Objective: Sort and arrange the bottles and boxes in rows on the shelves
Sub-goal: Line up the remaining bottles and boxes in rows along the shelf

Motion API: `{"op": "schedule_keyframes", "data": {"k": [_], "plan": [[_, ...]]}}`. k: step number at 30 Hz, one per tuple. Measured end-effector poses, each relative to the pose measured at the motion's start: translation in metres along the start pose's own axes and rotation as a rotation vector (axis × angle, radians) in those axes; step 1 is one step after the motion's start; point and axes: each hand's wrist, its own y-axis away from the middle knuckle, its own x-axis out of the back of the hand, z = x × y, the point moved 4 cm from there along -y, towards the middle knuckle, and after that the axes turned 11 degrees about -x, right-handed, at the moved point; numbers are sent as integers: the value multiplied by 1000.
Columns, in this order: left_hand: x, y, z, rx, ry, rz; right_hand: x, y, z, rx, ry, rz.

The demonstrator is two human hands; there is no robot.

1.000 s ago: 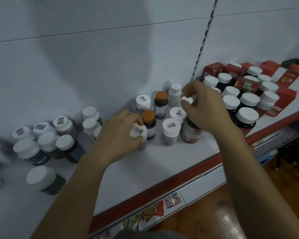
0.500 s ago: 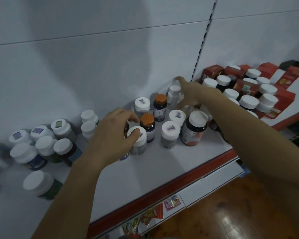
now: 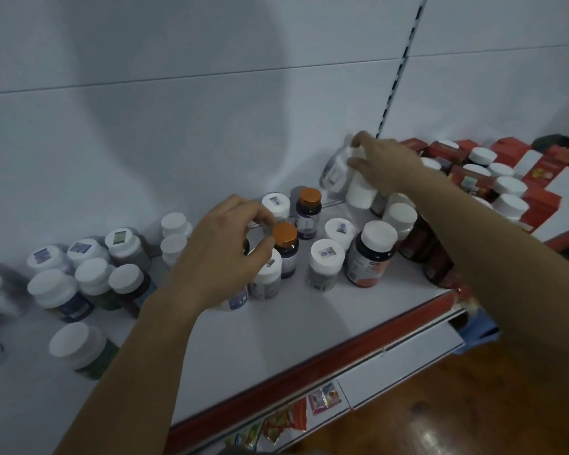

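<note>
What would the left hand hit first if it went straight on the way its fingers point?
Most likely the nearer orange-capped dark bottle. The left hand has its fingers curled toward that cap, very close to it. Depth is unclear from this view, so contact cannot be ruled out.

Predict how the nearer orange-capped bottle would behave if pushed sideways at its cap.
The orange-capped bottle stands upright and narrow, so a push at the cap would probably tip it. Its round body would likely roll once down. A white-capped bottle stands right beside it, so it might knock that over.
</note>
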Motion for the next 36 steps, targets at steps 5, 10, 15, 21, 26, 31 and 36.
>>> {"op": "schedule_keyframes", "data": {"k": [5,10,15,21,26,31,36], "plan": [[7,-11,7,-27,101,86,79,31,-29,237,-93,81],[31,-17,14,-21,240,218,100,91,-109,648,-259,-124],[81,26,-13,93,242,504,80,93,-178,776,-444,-194],[178,131,-56,294,84,768,64,98,-298,944,-499,-230],[248,232,-81,421,-7,932,48,139,-420,1150,-503,-308],[316,333,-110,560,-74,1045,28,190,-531,1319,-447,-232],[352,405,-148,659,-56,958,-12,230,-617,1300,-227,-256]]}}
